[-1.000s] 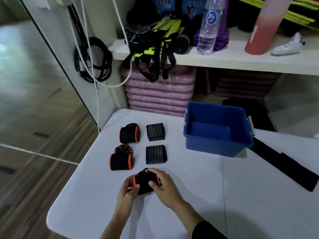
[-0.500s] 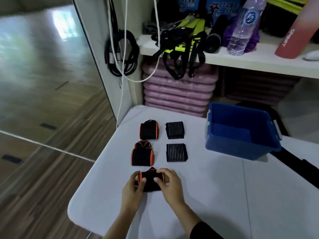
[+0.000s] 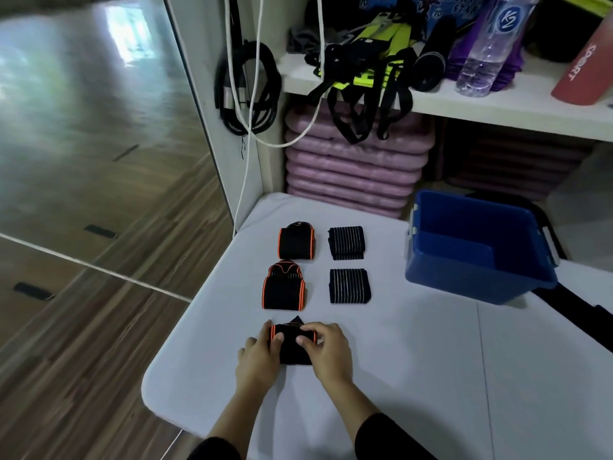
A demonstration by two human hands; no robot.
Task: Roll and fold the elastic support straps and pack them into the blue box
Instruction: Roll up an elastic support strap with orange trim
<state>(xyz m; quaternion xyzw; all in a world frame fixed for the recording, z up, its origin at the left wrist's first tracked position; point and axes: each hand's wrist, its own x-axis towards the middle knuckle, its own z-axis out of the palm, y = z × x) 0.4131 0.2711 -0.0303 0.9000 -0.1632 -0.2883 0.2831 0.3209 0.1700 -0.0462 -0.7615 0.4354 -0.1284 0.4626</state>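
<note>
While both hands close on one bundle near the table's front edge, my left hand (image 3: 258,356) wraps the left end of the orange-trimmed black strap (image 3: 293,348) and my right hand (image 3: 326,348) curls over its right end, fingertips pressing on top. A pointed black tab pokes out behind my fingers. The strap rests on the white table (image 3: 398,376), not in the box.

Just beyond it sits a finished orange-trimmed roll (image 3: 283,290), with a second roll (image 3: 296,242) behind that. Beside them, a striped folded strap (image 3: 349,286) and a farther striped strap (image 3: 346,243) form another column. The blue box (image 3: 477,280) stands open well to the right, with nothing showing inside it from this angle. A long black strap (image 3: 570,300) lies unrolled past it.

As I judge it, the step is squaring off this roll. I should press evenly at both ends so the layers sit tight, tuck the loose tab flat, and let go only once the bundle holds its shape. If I release too early, the elastic will likely spring open.
</note>
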